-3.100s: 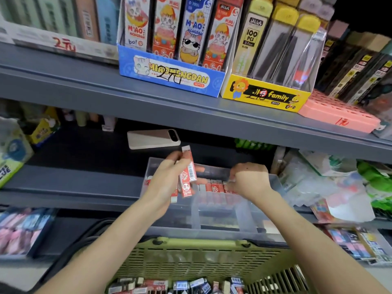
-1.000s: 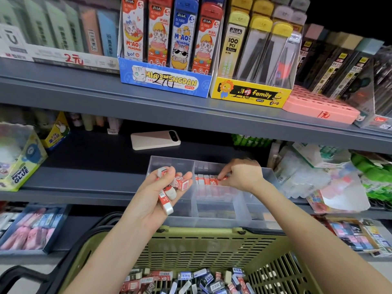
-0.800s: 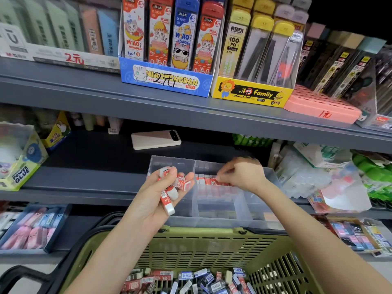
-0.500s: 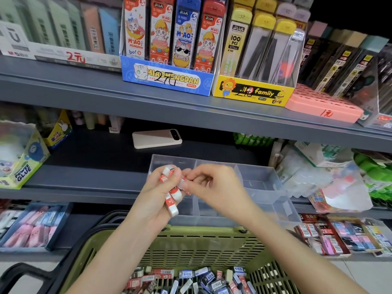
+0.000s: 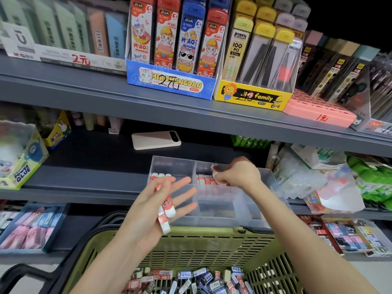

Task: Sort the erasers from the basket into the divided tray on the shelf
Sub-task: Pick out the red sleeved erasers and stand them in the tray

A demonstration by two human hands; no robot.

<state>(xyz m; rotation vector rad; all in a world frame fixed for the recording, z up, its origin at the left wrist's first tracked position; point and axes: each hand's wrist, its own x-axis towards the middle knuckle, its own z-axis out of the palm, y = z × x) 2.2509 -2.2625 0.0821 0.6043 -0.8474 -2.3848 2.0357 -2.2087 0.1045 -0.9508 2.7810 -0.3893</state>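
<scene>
At the grey shelf, my right hand pinches a red-and-white eraser in curled fingers, just above the back middle compartment of the clear divided tray. In that compartment a row of erasers stands side by side in matching red-and-white sleeves. Three more erasers stand in the tray's back left compartment. The tray's front compartments are too hazy through the plastic for me to read.

My left hand hovers in front of the tray's left half. It is palm up, fingers straight and spread, with a few spare erasers lying across the fingers. I cannot tell whether the thumb pins them.

Below and in front of the tray sits the green basket, its far rim close under the tray's front wall. It holds a loose heap of erasers in red, blue and white wrappers. Behind the tray a pale phone lies flat on the same shelf. Well to the left of the tray stands a box marked Power Glue.
</scene>
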